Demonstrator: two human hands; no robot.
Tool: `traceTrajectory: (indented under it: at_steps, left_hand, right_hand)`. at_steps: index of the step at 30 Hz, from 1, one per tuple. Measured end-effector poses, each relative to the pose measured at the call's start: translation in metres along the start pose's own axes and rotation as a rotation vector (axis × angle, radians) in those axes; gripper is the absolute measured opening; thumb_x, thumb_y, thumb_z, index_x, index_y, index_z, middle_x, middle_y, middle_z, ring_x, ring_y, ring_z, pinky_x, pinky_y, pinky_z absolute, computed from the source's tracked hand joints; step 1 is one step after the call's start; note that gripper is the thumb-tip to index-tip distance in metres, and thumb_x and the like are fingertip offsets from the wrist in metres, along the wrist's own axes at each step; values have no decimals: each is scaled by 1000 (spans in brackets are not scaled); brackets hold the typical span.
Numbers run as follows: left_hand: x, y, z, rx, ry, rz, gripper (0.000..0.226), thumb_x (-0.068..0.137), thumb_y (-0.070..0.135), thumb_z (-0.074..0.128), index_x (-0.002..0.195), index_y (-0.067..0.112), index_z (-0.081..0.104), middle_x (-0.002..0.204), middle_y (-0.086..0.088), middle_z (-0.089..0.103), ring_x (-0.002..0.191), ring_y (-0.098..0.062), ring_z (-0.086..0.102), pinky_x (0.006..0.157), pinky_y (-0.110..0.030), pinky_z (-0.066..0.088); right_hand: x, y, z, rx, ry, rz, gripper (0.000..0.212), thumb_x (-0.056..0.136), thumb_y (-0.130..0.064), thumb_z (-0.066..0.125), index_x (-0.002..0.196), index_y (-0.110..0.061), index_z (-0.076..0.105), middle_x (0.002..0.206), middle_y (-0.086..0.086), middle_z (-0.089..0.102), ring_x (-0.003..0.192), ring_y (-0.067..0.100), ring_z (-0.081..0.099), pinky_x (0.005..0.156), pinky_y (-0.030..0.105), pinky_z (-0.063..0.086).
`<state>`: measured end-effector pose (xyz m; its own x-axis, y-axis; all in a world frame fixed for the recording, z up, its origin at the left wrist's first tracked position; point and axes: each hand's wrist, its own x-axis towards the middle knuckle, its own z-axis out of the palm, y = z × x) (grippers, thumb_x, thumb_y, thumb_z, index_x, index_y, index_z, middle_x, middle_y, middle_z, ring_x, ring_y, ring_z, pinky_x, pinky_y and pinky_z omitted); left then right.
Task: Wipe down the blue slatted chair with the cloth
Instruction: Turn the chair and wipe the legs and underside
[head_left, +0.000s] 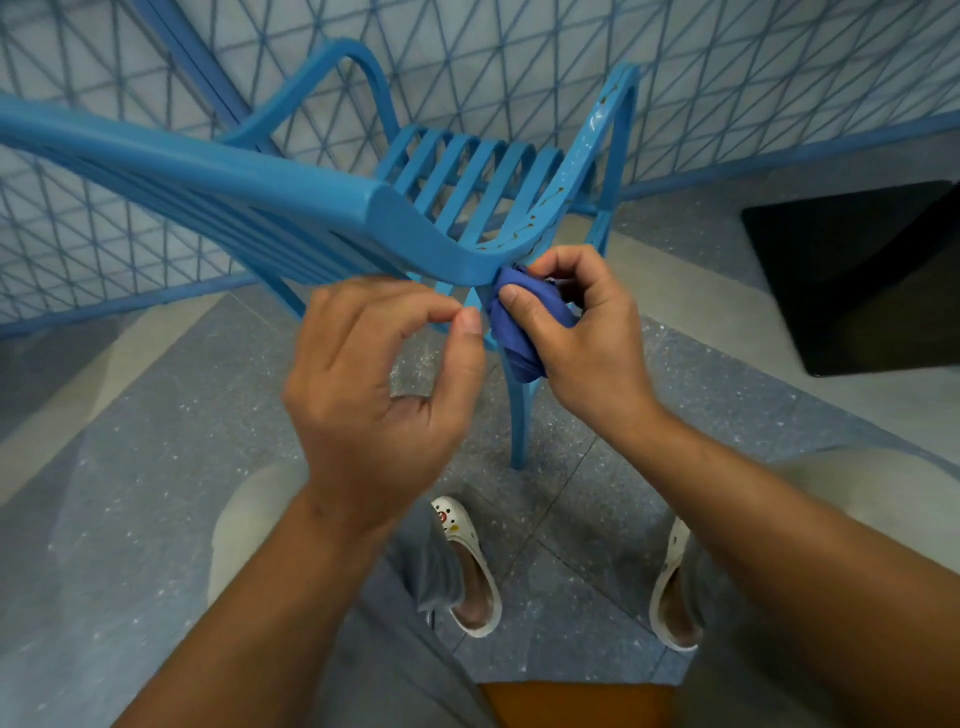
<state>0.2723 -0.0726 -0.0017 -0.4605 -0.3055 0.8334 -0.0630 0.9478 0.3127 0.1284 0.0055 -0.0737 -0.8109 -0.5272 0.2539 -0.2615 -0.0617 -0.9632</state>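
Head camera looks down on two bare hands at the back corner of a blue slatted chair (291, 192). Thumb and curled fingers of the right hand (582, 332) wrap a bunched dark-blue cloth (519, 338) and press it against the underside of the chair's frame, just where the top rail bends into the armrest (587, 156) above the rear leg (519, 415). Thumb and forefinger of the left hand (374, 384) are pinched together just beside the cloth, close under the rail; whether they hold an edge of the fabric or anything at all I cannot tell, and the other fingers curl inward. Brown specks dot the armrest. Below the forearms, white clogs (467, 566) stand on a speckled grey floor (130, 519). Blue lattice fencing (519, 62) runs behind the chair, and a black panel (862, 275) lies to the right.
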Motion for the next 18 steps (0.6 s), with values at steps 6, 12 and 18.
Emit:
traceTrajectory:
  at_steps: [6, 12, 18]
  left_hand:
    - [25, -5, -14, 147, 54, 172, 16, 89, 7, 73, 99, -5, 71, 117, -23, 59, 114, -51, 54, 105, -52, 42]
    - [26, -20, 0, 128, 60, 83, 32, 92, 7, 70, 119, -9, 63, 120, -25, 61, 119, -47, 55, 105, -60, 41]
    - [22, -23, 26, 135, 185, 66, 38, 94, 9, 66, 129, 4, 51, 133, -15, 51, 133, -39, 41, 113, -60, 33]
  right_hand:
    - [-3, -21, 1, -2, 25, -70, 16, 92, -16, 73, 106, -20, 67, 106, 0, 69, 100, 10, 65, 88, 22, 52]
    - [-10, -17, 11, -60, 36, -130, 27, 89, -7, 69, 114, -15, 65, 110, -6, 66, 106, 7, 64, 96, 28, 52]
    - [1, 4, 6, -49, 67, 132, 23, 96, -22, 69, 117, -15, 72, 107, -9, 73, 101, 1, 67, 94, 32, 57]
